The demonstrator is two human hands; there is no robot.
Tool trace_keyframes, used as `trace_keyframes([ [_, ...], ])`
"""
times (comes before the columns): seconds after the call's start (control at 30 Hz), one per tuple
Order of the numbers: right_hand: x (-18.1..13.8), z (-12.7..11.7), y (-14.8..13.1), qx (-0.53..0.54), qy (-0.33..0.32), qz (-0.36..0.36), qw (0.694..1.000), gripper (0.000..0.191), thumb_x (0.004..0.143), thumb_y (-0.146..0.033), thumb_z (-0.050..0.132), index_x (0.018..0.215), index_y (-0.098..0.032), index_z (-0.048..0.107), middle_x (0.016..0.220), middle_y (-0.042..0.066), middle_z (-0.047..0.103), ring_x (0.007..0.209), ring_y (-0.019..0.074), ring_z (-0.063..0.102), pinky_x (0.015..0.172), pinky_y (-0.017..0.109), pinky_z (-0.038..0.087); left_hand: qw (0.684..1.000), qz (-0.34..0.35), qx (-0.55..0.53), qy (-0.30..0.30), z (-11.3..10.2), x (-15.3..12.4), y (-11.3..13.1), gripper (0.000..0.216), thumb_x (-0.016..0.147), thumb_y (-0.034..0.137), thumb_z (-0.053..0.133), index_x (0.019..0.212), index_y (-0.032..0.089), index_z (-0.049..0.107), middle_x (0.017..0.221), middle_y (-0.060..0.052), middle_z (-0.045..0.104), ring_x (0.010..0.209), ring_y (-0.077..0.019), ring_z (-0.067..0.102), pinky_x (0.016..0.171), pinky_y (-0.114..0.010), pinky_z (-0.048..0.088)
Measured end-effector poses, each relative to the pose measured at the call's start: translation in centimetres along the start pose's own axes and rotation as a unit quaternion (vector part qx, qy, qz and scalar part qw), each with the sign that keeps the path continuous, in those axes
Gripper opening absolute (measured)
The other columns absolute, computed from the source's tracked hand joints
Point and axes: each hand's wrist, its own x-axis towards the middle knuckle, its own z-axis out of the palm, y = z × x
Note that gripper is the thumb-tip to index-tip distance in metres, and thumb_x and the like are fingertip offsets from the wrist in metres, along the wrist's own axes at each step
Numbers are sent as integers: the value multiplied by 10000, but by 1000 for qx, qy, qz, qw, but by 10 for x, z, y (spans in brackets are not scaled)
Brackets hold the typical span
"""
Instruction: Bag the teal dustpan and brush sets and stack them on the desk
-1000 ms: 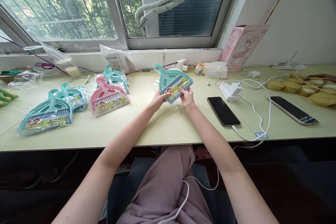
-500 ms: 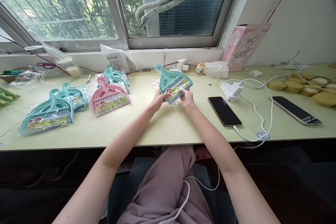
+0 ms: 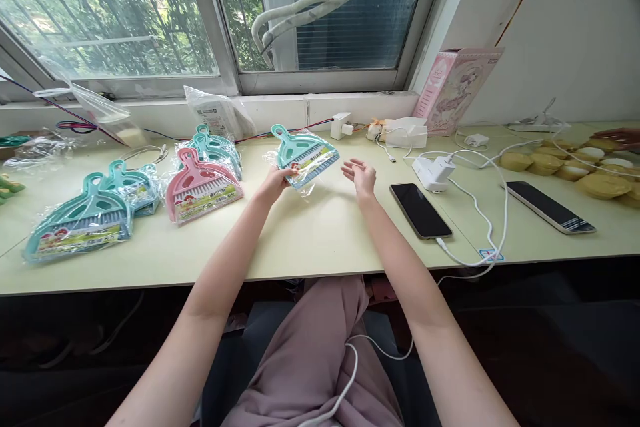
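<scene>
My left hand [image 3: 273,185] grips the lower left corner of a teal dustpan and brush set [image 3: 306,159] in clear plastic wrap, tilted above the table. My right hand [image 3: 361,177] is off the set, a little to its right, with fingers apart and nothing in them. Left of my left hand lies a wrapped pink dustpan set [image 3: 203,188]. Behind that one are teal dustpan sets [image 3: 216,150], partly covered by it. Farther left, another wrapped teal set [image 3: 80,223] overlaps a teal set [image 3: 133,187] behind it.
Right of my right hand lie a phone [image 3: 421,211] on a white cable, a white charger [image 3: 434,172] and a second phone [image 3: 550,207]. Yellowish round pieces [image 3: 607,187] and another person's hand [image 3: 620,138] are at far right. A pink box [image 3: 455,90] stands by the window.
My right hand has let go of the teal dustpan set and opened beside it. My left hand has carried the set leftward. Another person's hand has appeared at far right.
</scene>
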Motion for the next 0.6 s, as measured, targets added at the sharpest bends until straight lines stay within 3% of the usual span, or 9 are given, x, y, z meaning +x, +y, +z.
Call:
trace_keyframes([
  [0.07, 1, -6, -3, -128, 17, -155, 979, 444, 809, 43, 409, 1089, -195, 659, 1195, 94, 693, 1082, 244, 681, 1015, 452, 538, 1000, -5, -16, -3, -18, 4, 6, 372, 601, 26, 686, 962, 107, 650, 802, -37, 713, 732, -155, 676, 651, -231, 552],
  [0.13, 0, -8, -4, -237, -6, -292, 927, 601, 769, 51, 432, 1252, -247, 630, 1373, 66, 606, 1293, 276, 544, 1085, 491, 477, 999, -16, -36, -9, -35, 6, 9, 356, 630, 12, 663, 977, 93, 664, 755, -31, 700, 693, -143, 666, 628, -218, 543],
  [0.23, -3, -7, -1, -308, -92, -397, 860, 737, 781, 27, 513, 1435, -311, 507, 1496, 22, 503, 1381, 284, 434, 1087, 487, 476, 997, -53, -49, -10, -52, 6, 9, 313, 665, -3, 635, 964, 74, 681, 668, -17, 668, 575, -112, 618, 545, -195, 512],
  [0.37, -2, -5, 6, -326, -164, -431, 825, 619, 834, -51, 667, 1381, -328, 585, 1410, 13, 586, 1279, 300, 508, 1057, 482, 505, 993, -112, -27, -10, -55, 2, 8, 316, 679, -20, 642, 981, 63, 688, 624, -15, 650, 513, -110, 598, 496, -196, 496],
  [0.5, 4, -6, 7, -339, -216, -417, 815, 405, 832, -119, 781, 1176, -330, 739, 1325, -1, 660, 1170, 305, 578, 1044, 511, 510, 988, -151, -7, -31, -50, -2, 10, 411, 675, -3, 671, 1077, 81, 690, 641, -25, 672, 552, -152, 644, 507, -223, 513],
  [0.6, 4, -7, 5, -327, -260, -395, 818, 413, 786, -121, 843, 1129, -336, 764, 1290, -9, 686, 1157, 298, 608, 1045, 495, 508, 987, -159, -6, -35, -51, -2, 10, 447, 664, 15, 671, 1103, 98, 690, 633, -25, 676, 564, -169, 659, 525, -235, 534],
])
